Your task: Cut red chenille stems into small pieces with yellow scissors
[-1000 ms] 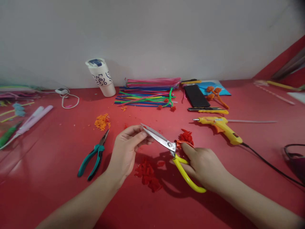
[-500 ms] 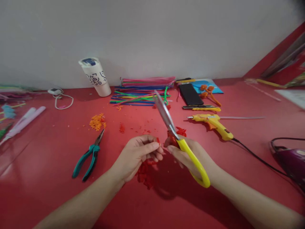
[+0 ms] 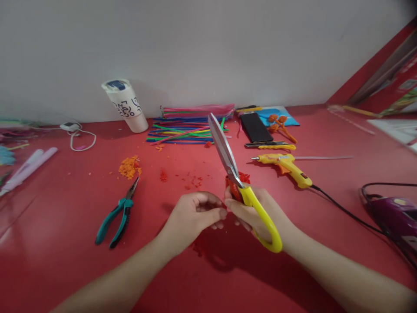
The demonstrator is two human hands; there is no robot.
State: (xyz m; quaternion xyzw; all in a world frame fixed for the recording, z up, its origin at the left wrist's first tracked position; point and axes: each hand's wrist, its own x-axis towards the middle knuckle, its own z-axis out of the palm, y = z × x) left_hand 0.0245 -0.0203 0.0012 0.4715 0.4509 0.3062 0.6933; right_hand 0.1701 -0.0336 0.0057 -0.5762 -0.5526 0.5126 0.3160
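My right hand [image 3: 259,213] is wrapped round yellow-handled scissors [image 3: 264,219], blades closed and pointing up and away. Its fingertips also hold a curled red piece [image 3: 235,191], partly covered by the scissors. My left hand [image 3: 198,213] is closed in a pinch at the right fingertips, on a small red piece [image 3: 224,205] that is mostly hidden. Below the left hand, dark red cut pieces [image 3: 197,248] lie on the red table [image 3: 208,287]. More red bits [image 3: 244,177] show behind the scissors, and small red scraps [image 3: 195,180] are scattered farther back.
Teal pliers [image 3: 119,215] and orange scraps [image 3: 129,167] lie at left, with a white tumbler [image 3: 125,106] behind. Coloured pipe cleaners [image 3: 185,132] lie at the back. On the right are a phone [image 3: 256,127], a cutter [image 3: 270,145], and a corded yellow glue gun [image 3: 286,165].
My left hand has moved right, bringing its pinched fingertips up against those of my right hand. The right hand still holds the scissors and the curled red piece. The view has shifted slightly.
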